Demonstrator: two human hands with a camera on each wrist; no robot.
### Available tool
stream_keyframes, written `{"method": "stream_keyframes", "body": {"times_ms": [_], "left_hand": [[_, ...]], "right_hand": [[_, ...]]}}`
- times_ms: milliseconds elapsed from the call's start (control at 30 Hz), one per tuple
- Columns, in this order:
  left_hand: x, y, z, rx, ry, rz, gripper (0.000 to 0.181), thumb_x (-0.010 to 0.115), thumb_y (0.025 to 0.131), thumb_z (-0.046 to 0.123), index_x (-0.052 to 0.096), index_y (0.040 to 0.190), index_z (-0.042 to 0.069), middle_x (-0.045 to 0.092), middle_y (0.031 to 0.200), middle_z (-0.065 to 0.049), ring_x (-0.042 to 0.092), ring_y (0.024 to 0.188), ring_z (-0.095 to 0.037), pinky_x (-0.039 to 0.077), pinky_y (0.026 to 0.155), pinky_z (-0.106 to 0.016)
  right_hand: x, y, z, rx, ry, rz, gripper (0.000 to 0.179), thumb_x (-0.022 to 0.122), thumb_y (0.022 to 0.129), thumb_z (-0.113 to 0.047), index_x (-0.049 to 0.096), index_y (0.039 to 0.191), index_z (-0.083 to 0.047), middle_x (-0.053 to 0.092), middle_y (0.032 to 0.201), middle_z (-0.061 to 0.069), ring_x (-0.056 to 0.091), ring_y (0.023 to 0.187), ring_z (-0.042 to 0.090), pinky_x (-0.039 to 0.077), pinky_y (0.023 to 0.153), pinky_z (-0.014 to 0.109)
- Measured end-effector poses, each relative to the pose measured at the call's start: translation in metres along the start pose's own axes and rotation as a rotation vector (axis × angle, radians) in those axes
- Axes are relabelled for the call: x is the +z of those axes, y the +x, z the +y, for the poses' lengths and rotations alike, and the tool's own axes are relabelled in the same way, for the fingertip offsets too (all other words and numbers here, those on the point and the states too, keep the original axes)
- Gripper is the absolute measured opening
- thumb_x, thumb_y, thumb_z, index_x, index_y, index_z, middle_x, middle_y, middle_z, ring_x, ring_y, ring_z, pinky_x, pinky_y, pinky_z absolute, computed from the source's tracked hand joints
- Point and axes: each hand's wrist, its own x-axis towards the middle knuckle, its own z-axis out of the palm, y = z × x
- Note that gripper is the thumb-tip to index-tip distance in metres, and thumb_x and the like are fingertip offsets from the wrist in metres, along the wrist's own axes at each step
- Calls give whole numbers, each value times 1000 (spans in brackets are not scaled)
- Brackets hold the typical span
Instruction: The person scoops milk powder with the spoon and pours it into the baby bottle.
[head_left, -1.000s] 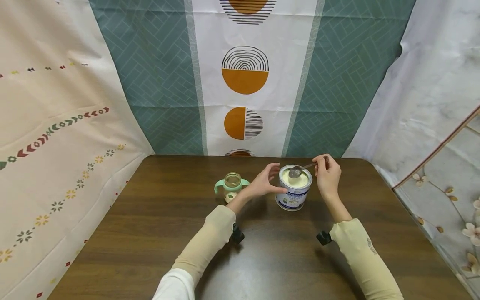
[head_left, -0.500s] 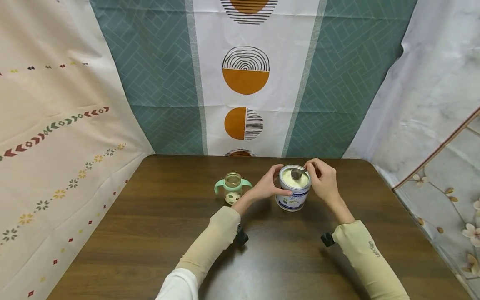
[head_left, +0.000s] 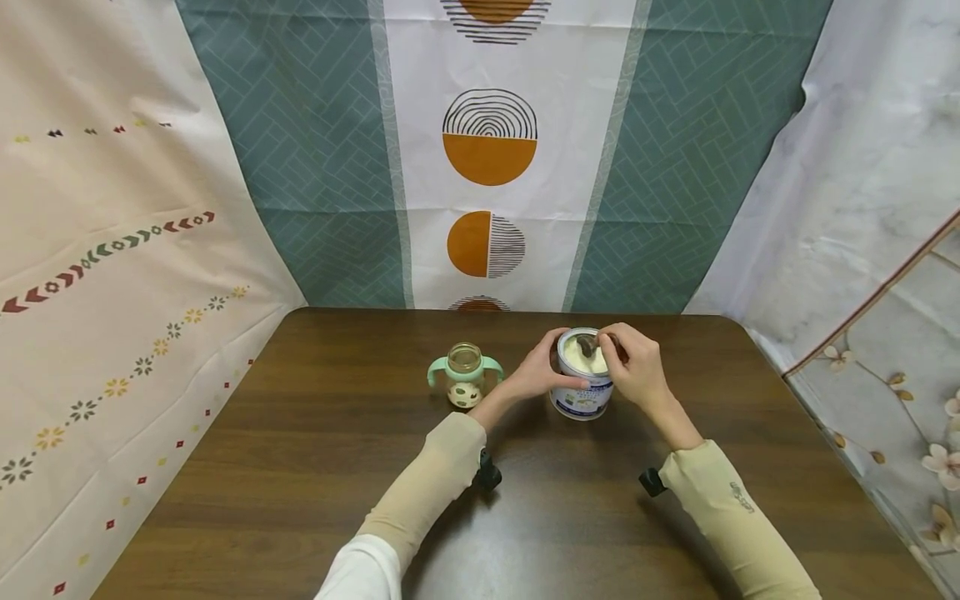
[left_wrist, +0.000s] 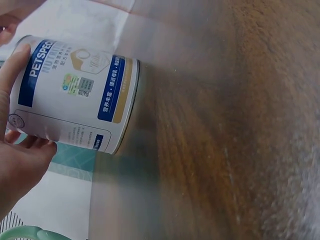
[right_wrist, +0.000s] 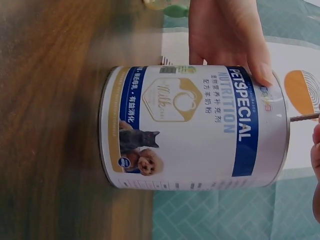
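An opened milk powder can [head_left: 581,403], white with a blue band, stands upright on the table, filled with pale powder [head_left: 576,358]. My left hand [head_left: 536,372] holds the can from the left, thumb across the front near the rim and fingers around the back. In the left wrist view the thumb of that hand [left_wrist: 20,167] lies on the can's label. My right hand [head_left: 636,363] pinches a metal spoon [head_left: 588,345] over the can's mouth, its bowl down at the powder. In the right wrist view only the spoon's handle [right_wrist: 304,118] shows beyond the rim.
Left of the can stands a baby bottle [head_left: 465,393] with mint-green handles and an open neck, close to my left wrist. The dark wooden table [head_left: 337,467] ends at a patterned cloth [head_left: 487,192] behind.
The spoon has gone from above the powder down into the can's mouth, and my right hand has moved left toward the rim. My left hand has closed in on the can.
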Motion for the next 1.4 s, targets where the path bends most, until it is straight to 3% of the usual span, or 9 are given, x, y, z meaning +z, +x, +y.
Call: {"method": "stream_keyframes", "body": {"times_ms": [133, 233, 367, 533, 700, 800, 1167, 1267, 1400], "left_hand": [[0, 2, -1, 3, -4, 12, 92, 83, 76, 19, 27, 148, 12, 44, 143, -6, 50, 127, -18, 44, 105, -33], [1, 0, 0, -9, -6, 11, 92, 83, 76, 20, 27, 148, 13, 44, 143, -6, 50, 127, -18, 45, 104, -32], [2, -1, 0, -20, -8, 14, 89, 83, 76, 20, 29, 147, 15, 45, 142, -5, 52, 125, -18, 46, 103, -32], [3, 0, -1, -10, -6, 33, 88, 84, 74, 19, 32, 145, 16, 47, 140, -5, 51, 125, -16, 44, 105, -31], [3, 1, -3, -3, -37, 36, 88, 85, 74, 16, 32, 145, 15, 47, 141, -5, 50, 128, -15, 42, 108, -31], [3, 1, -3, -4, -42, 32, 89, 84, 74, 16, 32, 146, 15, 46, 142, -5, 49, 129, -15, 42, 108, -31], [3, -1, -3, -7, -67, 32, 88, 83, 75, 14, 31, 146, 15, 45, 143, -5, 47, 132, -16, 40, 111, -31], [3, -1, -2, -9, -70, 31, 88, 83, 76, 14, 31, 146, 16, 45, 143, -4, 47, 132, -16, 39, 112, -32], [4, -2, -1, -11, -74, 32, 87, 83, 76, 13, 31, 146, 16, 46, 142, -4, 47, 132, -15, 39, 112, -31]], "right_hand": [[3, -2, -2, 65, 19, -5, 13, 55, 88, 1, 64, 80, 2, 61, 71, 9, 45, 59, 6, 37, 52, 20], [5, -2, -6, 191, 40, -2, 14, 54, 90, 4, 64, 80, 3, 57, 65, 7, 42, 56, 2, 34, 49, 17], [1, 4, -19, 472, 127, 18, 19, 51, 95, 2, 64, 82, 8, 53, 59, 9, 44, 49, 3, 35, 45, 14], [-10, 14, -22, 884, 418, 107, 26, 45, 99, -3, 60, 87, 15, 54, 59, 5, 49, 46, 6, 43, 41, 16], [-15, 7, -2, 1162, 683, 248, 30, 42, 101, -9, 63, 81, -2, 53, 58, -2, 49, 45, 5, 41, 41, 15], [-17, 1, 7, 1255, 806, 301, 36, 40, 102, -11, 65, 77, -8, 53, 59, -2, 48, 45, 5, 39, 41, 13], [-29, -3, 18, 1465, 1295, 367, 46, 31, 105, -17, 64, 75, -5, 50, 61, 0, 38, 49, 9, 33, 47, 16], [-31, -5, 20, 1466, 1330, 371, 47, 31, 105, -18, 64, 75, -4, 51, 61, 0, 39, 49, 9, 33, 47, 15], [-32, -8, 19, 1458, 1236, 321, 46, 30, 105, -16, 64, 75, -6, 50, 62, -1, 41, 49, 8, 34, 47, 15]]}}
